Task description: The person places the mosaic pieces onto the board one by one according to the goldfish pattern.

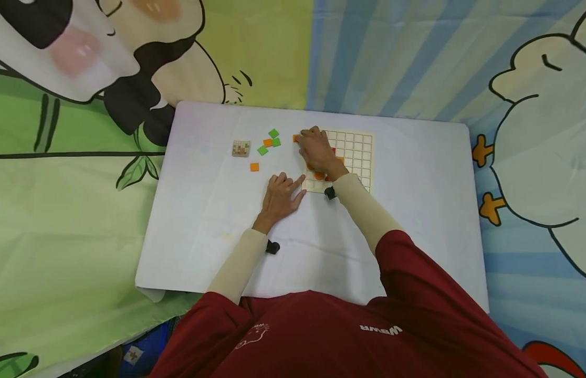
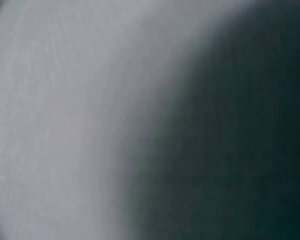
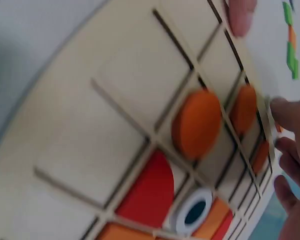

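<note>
A wooden grid board (image 1: 363,157) lies on the white table. Over its left side reaches my right hand (image 1: 316,149), thumb and fingertips at an orange square tile (image 1: 295,138) just off the board's edge. The right wrist view shows the right hand (image 3: 296,150) with a bit of orange tile (image 3: 278,127) between thumb and fingers. On the board sit orange round pieces (image 3: 196,124), a red piece (image 3: 149,192) and a white ring-shaped piece (image 3: 191,211). My left hand (image 1: 280,198) rests with fingers spread, a fingertip (image 3: 241,17) at the board's near-left edge.
Left of the board lie several green tiles (image 1: 273,133) and orange tiles (image 1: 254,167). A small patterned square card (image 1: 241,148) lies farther left. The left wrist view holds only white cloth (image 2: 50,120) and a dark blur.
</note>
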Demonstrator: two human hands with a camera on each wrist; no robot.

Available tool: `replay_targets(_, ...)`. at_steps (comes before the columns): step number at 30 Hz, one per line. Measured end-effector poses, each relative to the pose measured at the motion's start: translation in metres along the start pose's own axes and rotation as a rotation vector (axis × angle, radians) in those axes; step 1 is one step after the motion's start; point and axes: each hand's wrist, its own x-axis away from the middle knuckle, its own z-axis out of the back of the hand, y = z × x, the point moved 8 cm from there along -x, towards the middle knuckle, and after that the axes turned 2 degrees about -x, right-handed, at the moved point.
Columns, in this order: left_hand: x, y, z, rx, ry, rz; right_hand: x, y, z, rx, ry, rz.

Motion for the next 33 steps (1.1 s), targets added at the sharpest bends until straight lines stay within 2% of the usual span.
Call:
replay_targets(5, -0.002, 0.000, -0.002, -0.015, -0.006, -0.001, -0.006, -0.015, 0.000, -0.020, 0.127, 0.033)
replay_targets(9, -0.004, 0.000, -0.001, -0.019, 0.002, -0.005, -0.006, -0.022, 0.001, -0.015, 0.163, 0.059)
replay_targets(12, -0.005, -0.001, 0.000, -0.019, 0.005, -0.005, 0.000, -0.025, 0.004, 0.006, 0.180, 0.072)
replay_targets(15, -0.005, -0.001, 0.002, -0.016, 0.007, -0.003, 0.015, -0.023, 0.014, 0.009, 0.256, 0.076)
replay_targets(20, -0.006, 0.003, 0.002, -0.001, 0.000, -0.005, 0.061, 0.007, 0.044, -0.115, 0.495, 0.055)
replay_targets(24, -0.001, 0.001, -0.002, -0.020, -0.010, -0.003, 0.111, 0.043, 0.056, -0.207, 0.626, -0.011)
replay_targets(29, 0.002, -0.001, -0.003, -0.021, -0.012, 0.001, 0.168, 0.075, 0.046, -0.241, 0.661, -0.106)
replay_targets(33, 0.001, 0.000, 0.000, -0.017, 0.007, -0.004, 0.196, 0.087, 0.024, -0.214, 0.619, -0.127)
